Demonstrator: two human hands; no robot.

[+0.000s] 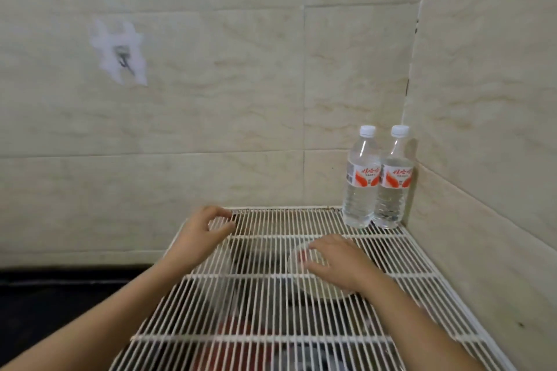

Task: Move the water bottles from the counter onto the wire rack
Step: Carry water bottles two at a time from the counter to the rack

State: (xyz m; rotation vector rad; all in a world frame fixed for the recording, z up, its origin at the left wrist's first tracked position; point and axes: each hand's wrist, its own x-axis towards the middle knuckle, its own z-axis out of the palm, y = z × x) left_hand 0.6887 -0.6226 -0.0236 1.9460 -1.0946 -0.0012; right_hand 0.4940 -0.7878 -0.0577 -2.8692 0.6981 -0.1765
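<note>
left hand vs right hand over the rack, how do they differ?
Position: left hand sits at the wire rack's back-left corner; right hand is over its middle. Grip: left hand's fingers curl with nothing sharp visible between them; right hand's fingers wrap a blurred clear object with a red patch, likely a bottle. Shared: both bare, above the rack, apart from the two standing bottles.
</note>
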